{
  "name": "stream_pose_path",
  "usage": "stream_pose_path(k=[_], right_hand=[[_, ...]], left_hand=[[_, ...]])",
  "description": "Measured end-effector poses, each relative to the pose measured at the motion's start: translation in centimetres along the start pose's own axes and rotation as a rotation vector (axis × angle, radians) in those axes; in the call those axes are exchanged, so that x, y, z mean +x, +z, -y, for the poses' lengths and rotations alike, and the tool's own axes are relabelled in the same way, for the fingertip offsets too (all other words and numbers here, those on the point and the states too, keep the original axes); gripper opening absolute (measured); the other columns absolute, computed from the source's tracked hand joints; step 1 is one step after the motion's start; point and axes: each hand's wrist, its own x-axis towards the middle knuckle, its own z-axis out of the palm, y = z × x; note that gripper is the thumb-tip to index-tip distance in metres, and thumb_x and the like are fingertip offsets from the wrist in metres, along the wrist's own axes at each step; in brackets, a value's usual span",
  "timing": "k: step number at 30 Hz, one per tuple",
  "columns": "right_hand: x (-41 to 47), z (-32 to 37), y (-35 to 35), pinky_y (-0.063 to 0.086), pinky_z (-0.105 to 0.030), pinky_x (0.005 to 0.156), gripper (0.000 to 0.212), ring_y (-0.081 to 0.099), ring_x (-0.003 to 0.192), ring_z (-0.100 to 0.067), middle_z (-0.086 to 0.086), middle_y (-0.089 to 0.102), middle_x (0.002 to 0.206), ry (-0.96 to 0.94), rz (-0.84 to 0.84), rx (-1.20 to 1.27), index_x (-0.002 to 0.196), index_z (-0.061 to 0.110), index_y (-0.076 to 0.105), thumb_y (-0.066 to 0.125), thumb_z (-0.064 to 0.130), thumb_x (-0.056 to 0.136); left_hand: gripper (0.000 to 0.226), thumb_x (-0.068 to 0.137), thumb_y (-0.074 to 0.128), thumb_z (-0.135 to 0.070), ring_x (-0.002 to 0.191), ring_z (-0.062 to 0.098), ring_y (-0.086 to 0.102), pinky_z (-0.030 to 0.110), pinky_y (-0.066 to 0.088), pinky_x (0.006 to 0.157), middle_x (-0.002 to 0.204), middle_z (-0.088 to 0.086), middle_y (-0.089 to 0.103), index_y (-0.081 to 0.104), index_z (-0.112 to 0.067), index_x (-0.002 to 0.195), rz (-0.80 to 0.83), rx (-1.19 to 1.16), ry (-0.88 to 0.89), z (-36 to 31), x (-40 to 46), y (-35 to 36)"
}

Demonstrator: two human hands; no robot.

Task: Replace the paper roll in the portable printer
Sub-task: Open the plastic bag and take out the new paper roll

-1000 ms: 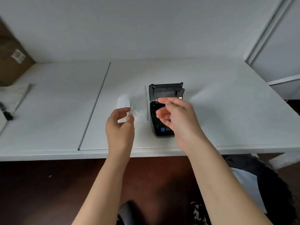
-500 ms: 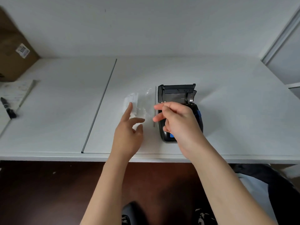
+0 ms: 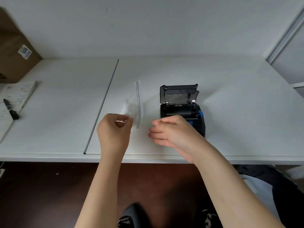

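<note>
At frame centre, the left hand (image 3: 114, 129) pinches a corner of the clear plastic zip bag (image 3: 134, 106) lying on the white tabletop (image 3: 65, 112). The right hand (image 3: 171, 132), fingers relaxed and empty, hovers just in front of the black portable printer (image 3: 181, 109), whose lid stands open right of the bag.

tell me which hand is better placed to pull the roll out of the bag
Left, probably. The left hand already pinches the near end of the clear bag, with the roll apparently inside it. The right hand is open, beside the bag's zip edge, by the printer, whose lid stands open.
</note>
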Motion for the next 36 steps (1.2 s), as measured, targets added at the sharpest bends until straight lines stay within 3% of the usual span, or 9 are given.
stream_pose_path(k=[4, 7, 9, 11, 14, 19, 24, 30, 36], right_hand=[[0.2, -0.1, 0.5, 0.058, -0.032, 0.083, 0.026, 0.072, 0.093, -0.026, -0.018, 0.063, 0.115, -0.029, -0.021, 0.034, 0.116, 0.002, 0.057, 0.05, 0.019, 0.097], [0.3, 0.1, 0.6, 0.059, -0.025, 0.073, 0.03, 0.073, 0.081, -0.024, -0.009, 0.062, 0.122, -0.077, -0.073, 0.04, 0.121, 0.004, 0.058, 0.052, 0.021, 0.096], [0.2, 0.3, 0.6, 0.055, -0.017, 0.057, 0.029, 0.07, 0.057, -0.014, -0.002, 0.065, 0.112, -0.102, -0.105, -0.023, 0.117, 0.008, 0.061, 0.056, 0.025, 0.095], [0.2, 0.2, 0.6, 0.044, -0.013, 0.044, 0.029, 0.061, 0.044, -0.01, 0.005, 0.066, 0.092, -0.125, -0.141, -0.101, 0.113, 0.01, 0.065, 0.061, 0.029, 0.091], [0.4, 0.0, 0.5, 0.037, -0.014, 0.039, 0.016, 0.052, 0.039, -0.007, 0.009, 0.063, 0.062, -0.193, -0.193, -0.189, 0.096, 0.012, 0.072, 0.068, 0.024, 0.085], [0.4, 0.1, 0.6, 0.039, -0.014, 0.045, 0.003, 0.046, 0.041, -0.004, -0.001, 0.065, 0.069, -0.263, -0.179, -0.219, 0.086, 0.022, 0.071, 0.07, 0.021, 0.083], [0.4, 0.4, 0.6, 0.044, -0.015, 0.057, 0.003, 0.055, 0.057, 0.001, 0.006, 0.068, 0.073, -0.338, -0.134, -0.268, 0.08, 0.025, 0.072, 0.072, 0.023, 0.081], [0.0, 0.6, 0.3, 0.041, -0.024, 0.055, 0.004, 0.055, 0.058, -0.012, -0.014, 0.068, 0.068, -0.35, -0.046, -0.367, 0.075, 0.02, 0.072, 0.076, 0.02, 0.075], [-0.2, 0.9, -0.8, 0.057, -0.033, 0.073, 0.006, 0.07, 0.079, -0.02, -0.002, 0.076, 0.087, -0.329, -0.022, -0.368, 0.084, 0.02, 0.077, 0.073, 0.021, 0.08]], left_hand=[[0.024, 0.079, 0.073, -0.028, 0.073, 0.035, 0.066, 0.027, 0.042, 0.059, 0.067, 0.011, 0.072, 0.068, -0.008, 0.066, 0.154, -0.134, -0.137, -0.9, -0.3, -1.6], [0.027, 0.079, 0.074, -0.026, 0.063, 0.018, 0.066, 0.028, 0.045, 0.069, 0.062, 0.005, 0.07, 0.064, -0.005, 0.066, 0.393, -0.194, -0.217, -0.9, -0.4, -2.8], [0.024, 0.079, 0.074, -0.021, 0.06, 0.011, 0.064, 0.029, 0.049, 0.077, 0.06, 0.004, 0.068, 0.063, -0.005, 0.066, 0.533, -0.19, -0.21, -0.8, -0.4, -3.2], [0.022, 0.078, 0.075, -0.02, 0.055, 0.008, 0.06, 0.022, 0.049, 0.067, 0.058, 0.003, 0.066, 0.063, -0.006, 0.066, 0.618, -0.168, -0.194, -0.9, -0.6, -3.3], [0.018, 0.076, 0.077, -0.019, 0.049, 0.008, 0.054, 0.019, 0.042, 0.054, 0.061, 0.0, 0.063, 0.065, -0.008, 0.068, 0.674, -0.161, -0.19, -1.2, -0.6, -3.5], [0.018, 0.081, 0.072, -0.02, 0.044, 0.008, 0.04, 0.017, 0.035, 0.048, 0.057, -0.003, 0.054, 0.063, -0.008, 0.07, 0.498, -0.374, -0.185, -1.5, -0.2, -3.4], [0.024, 0.084, 0.067, -0.025, 0.047, 0.011, 0.047, 0.022, 0.041, 0.05, 0.06, 0.0, 0.057, 0.059, -0.004, 0.074, 0.411, -0.621, -0.222, -2.8, -0.2, -2.5], [0.034, 0.074, 0.078, -0.025, 0.039, 0.01, 0.047, 0.022, 0.04, 0.043, 0.051, 0.0, 0.051, 0.048, -0.009, 0.07, 0.341, -0.593, -0.296, -3.6, -1.0, -0.6], [0.008, 0.086, 0.063, -0.008, 0.04, 0.007, 0.051, 0.018, 0.042, 0.043, 0.057, 0.002, 0.059, 0.064, -0.005, 0.079, 0.279, -0.514, -0.286, -3.7, -0.9, -0.2]])
